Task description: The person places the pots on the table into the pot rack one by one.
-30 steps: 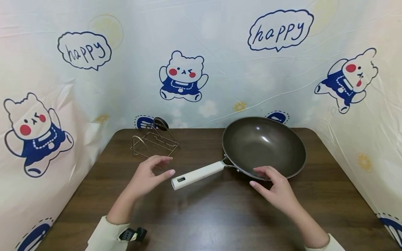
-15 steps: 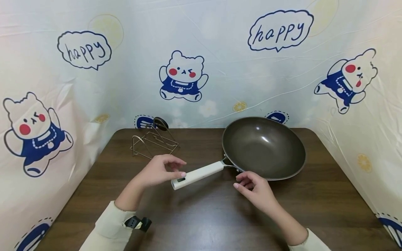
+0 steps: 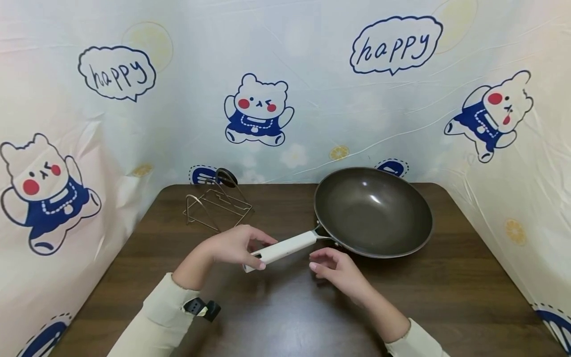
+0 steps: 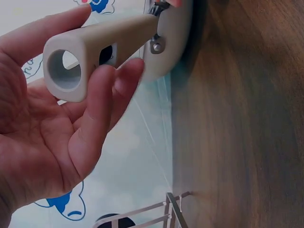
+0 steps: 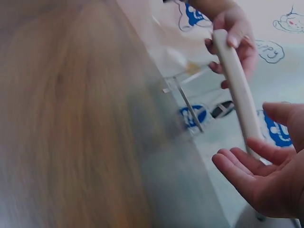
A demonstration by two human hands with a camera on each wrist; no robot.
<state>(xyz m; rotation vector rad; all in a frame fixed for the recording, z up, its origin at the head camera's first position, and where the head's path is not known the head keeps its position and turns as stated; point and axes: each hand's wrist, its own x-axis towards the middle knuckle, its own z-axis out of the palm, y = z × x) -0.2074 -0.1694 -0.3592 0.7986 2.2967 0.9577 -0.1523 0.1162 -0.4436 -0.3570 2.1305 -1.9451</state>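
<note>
A dark, deep frying pan [image 3: 372, 213] rests toward the back right, its white handle [image 3: 290, 246] angled to the lower left. My left hand [image 3: 232, 245] straddles the end of that handle from above. In the left wrist view, fingertips lie along one side of the handle end [image 4: 65, 71], while the thumb stands off on the other side with a gap. My right hand [image 3: 341, 272] hovers below the middle of the handle, apart from it. Its fingers bend loosely and hold nothing; the right wrist view shows the palm [image 5: 273, 192] near the pan end of the handle.
A thin wire rack [image 4: 175, 209] stands at the table's back left, with a black disc [image 3: 227, 177] behind it. The brown tabletop [image 3: 285, 317] meets a pale patterned sheet [image 3: 308, 109] on the back and sides. A black strap [image 3: 202, 308] sits at the left sleeve.
My left hand has moved right, from beside the handle's end to around it. My right hand has come left and down, away from the pan's rim. The pan has stayed put.
</note>
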